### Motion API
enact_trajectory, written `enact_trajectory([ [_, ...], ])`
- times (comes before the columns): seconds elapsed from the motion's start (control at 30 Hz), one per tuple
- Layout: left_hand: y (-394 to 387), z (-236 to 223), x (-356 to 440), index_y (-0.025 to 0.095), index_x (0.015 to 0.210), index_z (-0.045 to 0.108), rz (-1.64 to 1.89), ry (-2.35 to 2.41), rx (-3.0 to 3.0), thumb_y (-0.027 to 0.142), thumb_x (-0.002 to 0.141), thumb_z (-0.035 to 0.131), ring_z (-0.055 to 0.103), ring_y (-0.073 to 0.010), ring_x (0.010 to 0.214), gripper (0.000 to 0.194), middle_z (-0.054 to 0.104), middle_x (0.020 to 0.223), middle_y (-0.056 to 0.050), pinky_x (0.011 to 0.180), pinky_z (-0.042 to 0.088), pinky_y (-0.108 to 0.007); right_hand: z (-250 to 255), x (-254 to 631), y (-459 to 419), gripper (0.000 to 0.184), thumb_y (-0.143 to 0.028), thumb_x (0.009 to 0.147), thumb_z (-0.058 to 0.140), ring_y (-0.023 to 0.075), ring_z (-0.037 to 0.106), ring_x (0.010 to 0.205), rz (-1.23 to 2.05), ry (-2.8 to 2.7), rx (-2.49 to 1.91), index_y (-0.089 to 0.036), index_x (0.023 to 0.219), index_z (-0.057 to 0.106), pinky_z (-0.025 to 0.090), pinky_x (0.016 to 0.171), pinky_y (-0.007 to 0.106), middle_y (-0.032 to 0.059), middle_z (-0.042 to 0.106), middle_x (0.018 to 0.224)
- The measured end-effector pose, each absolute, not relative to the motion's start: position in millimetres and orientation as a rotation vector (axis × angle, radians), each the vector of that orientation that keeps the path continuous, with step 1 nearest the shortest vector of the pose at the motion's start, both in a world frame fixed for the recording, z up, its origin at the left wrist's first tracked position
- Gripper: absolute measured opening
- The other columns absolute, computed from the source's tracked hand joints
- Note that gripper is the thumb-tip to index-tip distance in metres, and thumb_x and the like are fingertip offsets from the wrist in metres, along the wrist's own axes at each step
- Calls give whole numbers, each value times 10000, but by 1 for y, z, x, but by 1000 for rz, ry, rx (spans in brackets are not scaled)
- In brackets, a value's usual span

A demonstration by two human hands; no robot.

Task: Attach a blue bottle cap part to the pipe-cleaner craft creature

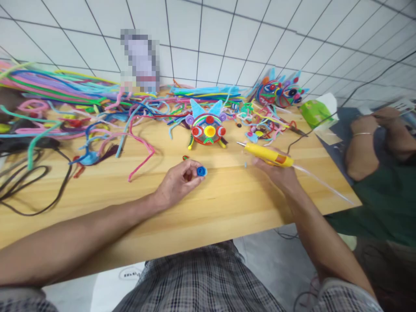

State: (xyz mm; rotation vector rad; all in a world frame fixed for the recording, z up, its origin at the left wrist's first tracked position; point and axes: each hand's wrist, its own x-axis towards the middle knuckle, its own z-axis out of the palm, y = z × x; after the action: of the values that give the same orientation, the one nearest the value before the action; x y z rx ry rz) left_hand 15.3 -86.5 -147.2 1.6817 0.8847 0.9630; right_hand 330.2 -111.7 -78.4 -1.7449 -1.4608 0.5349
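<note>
Between the thumb and fingers of my left hand [177, 182] is a small blue coil [201, 171], round with a lighter blue edge. My right hand [276, 173] grips a yellow glue gun [268, 154], its metal nozzle pointing left and a clear glue stick [321, 186] trailing from its back. Beyond both hands a colourful mask-like figure [208, 130] stands on the wooden table, with light blue pointed ears, red round pieces and a yellow centre. A small red and green piece [185, 158] lies just behind my left fingers.
Pipe cleaners [71, 89] in many colours are heaped along the wall side. Two similar finished figures [279, 93] stand at the back right near a green packet [313, 113]. A black cable [42, 208] loops on the left. Another person's arms [362, 143] are at the right edge.
</note>
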Motion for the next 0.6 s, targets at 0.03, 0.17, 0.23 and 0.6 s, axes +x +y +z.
enact_trajectory([
  [0.03,-87,-147,15,185,1058,664,966,881,1672,239,880,719,535,-97,641,194,597,755,30,603,424,-223,-76,321,-109,355,-543,756,800,234,668,748,580,-1484,-1718,-251,929,698,553,676,370,24,727,826],
  [0.17,-87,-144,15,186,1041,659,991,888,1626,237,870,731,540,-98,645,192,603,755,30,609,432,-225,-73,300,-99,259,-499,822,761,219,634,772,655,-1696,-1623,-250,837,690,541,716,371,19,692,827],
  [0.23,-86,-143,15,186,1047,654,1005,895,1606,235,872,731,538,-96,645,198,603,756,31,610,433,-225,-75,295,-95,225,-477,839,749,235,656,855,684,-1801,-1542,-260,885,714,546,789,391,29,712,917],
  [0.6,-86,-141,15,195,1109,655,1039,925,1551,223,892,722,568,-109,702,229,613,797,20,659,464,-235,-108,299,-93,173,-454,887,688,248,701,820,306,-1958,-1633,-287,923,712,536,778,376,33,764,893],
])
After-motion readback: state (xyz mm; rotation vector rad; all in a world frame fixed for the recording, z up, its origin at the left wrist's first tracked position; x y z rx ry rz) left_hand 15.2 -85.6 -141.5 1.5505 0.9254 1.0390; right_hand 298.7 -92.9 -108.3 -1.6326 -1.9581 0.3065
